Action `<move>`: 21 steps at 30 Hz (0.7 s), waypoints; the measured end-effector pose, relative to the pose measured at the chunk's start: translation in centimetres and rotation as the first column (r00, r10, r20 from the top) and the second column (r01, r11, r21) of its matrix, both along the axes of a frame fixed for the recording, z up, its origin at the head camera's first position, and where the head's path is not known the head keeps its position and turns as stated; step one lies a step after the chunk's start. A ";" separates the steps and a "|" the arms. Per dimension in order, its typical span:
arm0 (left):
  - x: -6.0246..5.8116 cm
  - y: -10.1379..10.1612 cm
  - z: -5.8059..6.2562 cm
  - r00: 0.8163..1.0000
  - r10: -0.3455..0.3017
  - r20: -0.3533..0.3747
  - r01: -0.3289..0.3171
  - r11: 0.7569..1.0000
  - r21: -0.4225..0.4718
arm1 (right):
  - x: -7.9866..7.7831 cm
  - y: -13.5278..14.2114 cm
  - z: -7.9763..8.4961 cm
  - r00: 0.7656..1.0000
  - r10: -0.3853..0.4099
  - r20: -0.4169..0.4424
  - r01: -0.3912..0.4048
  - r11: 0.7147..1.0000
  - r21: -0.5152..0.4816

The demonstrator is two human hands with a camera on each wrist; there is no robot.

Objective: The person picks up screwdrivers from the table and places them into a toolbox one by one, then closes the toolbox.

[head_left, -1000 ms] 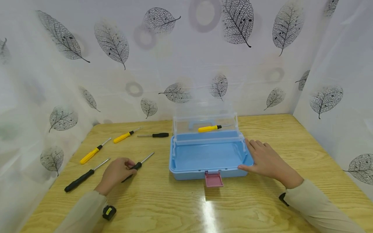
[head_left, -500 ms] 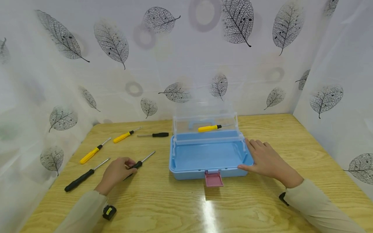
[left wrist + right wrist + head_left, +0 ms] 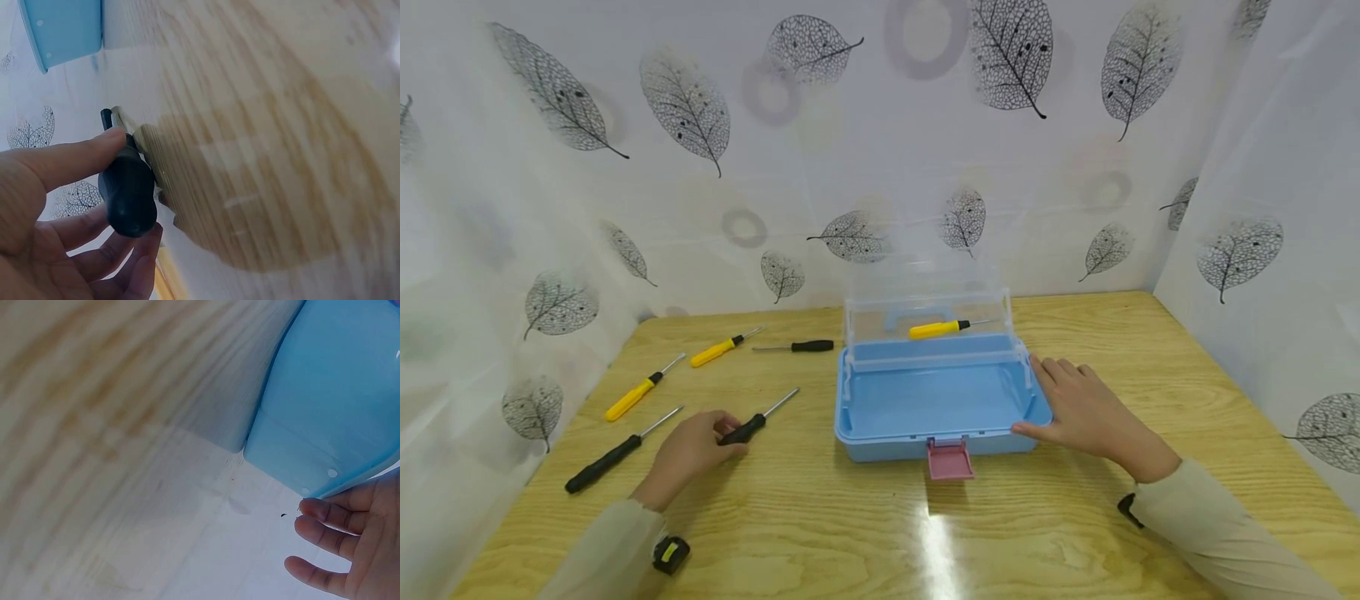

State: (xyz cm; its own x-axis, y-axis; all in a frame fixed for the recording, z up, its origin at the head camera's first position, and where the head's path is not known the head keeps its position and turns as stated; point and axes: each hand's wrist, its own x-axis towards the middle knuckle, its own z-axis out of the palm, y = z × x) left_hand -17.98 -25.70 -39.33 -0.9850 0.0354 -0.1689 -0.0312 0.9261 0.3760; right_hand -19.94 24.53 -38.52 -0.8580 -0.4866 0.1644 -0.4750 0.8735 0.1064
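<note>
My left hand point(image 3: 688, 454) pinches the black handle of a screwdriver point(image 3: 745, 428) between thumb and fingers, low over the table; its metal shaft points away and to the right. In the left wrist view the thumb lies along the black handle point(image 3: 128, 197), with the fingers on the other side. On the right, my right hand point(image 3: 1086, 412) rests against the right side of a light blue toolbox point(image 3: 861, 452), thumb at the front rim. Its fingers, extended and loose in the right wrist view, touch the blue wall point(image 3: 325, 394). The box's clear lid point(image 3: 880, 312) stands raised, pink latch point(image 3: 951, 460) hanging down.
A yellow screwdriver point(image 3: 938, 330) lies in the raised clear part of the box. Left of it on the wooden table point(image 3: 820, 533) are another black screwdriver point(image 3: 606, 463), two yellow screwdrivers point(image 3: 632, 398) and a small black one point(image 3: 811, 346). Leaf-printed curtains point(image 3: 880, 150) enclose the table.
My left hand has shifted slightly left and toward me, and more of the screwdriver's black handle shows between its fingers. My right hand and the toolbox stay where they were.
</note>
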 end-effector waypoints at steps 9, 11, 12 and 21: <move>0.4 -0.7 0.2 1.000 -0.002 0.003 0.002 1.000 -0.007 | -0.1 0.1 -0.1 1.000 -0.007 0.011 0.007 1.000 -0.017; 0.4 -0.7 0.3 1.000 0.007 0.007 -0.007 1.000 -0.003 | -0.1 0.1 -0.1 1.000 -0.011 0.022 0.012 1.000 -0.019; 0.3 -0.7 0.3 1.000 0.011 0.009 -0.011 1.000 0.000 | 0.0 0.1 -0.1 1.000 -0.012 0.025 0.013 1.000 -0.021; 0.3 -0.8 0.4 1.000 0.026 0.009 -0.026 0.999 0.033 | -0.1 0.1 -0.4 1.000 -0.006 0.014 0.006 1.000 -0.018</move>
State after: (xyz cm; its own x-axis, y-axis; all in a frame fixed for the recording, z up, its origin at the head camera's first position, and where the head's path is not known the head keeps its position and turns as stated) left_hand -17.70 -26.50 -38.93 -0.9842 0.0152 -0.1763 -0.0586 0.9119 0.4061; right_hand -20.05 24.64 -38.89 -0.8631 -0.4785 0.1613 -0.4710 0.8781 0.0845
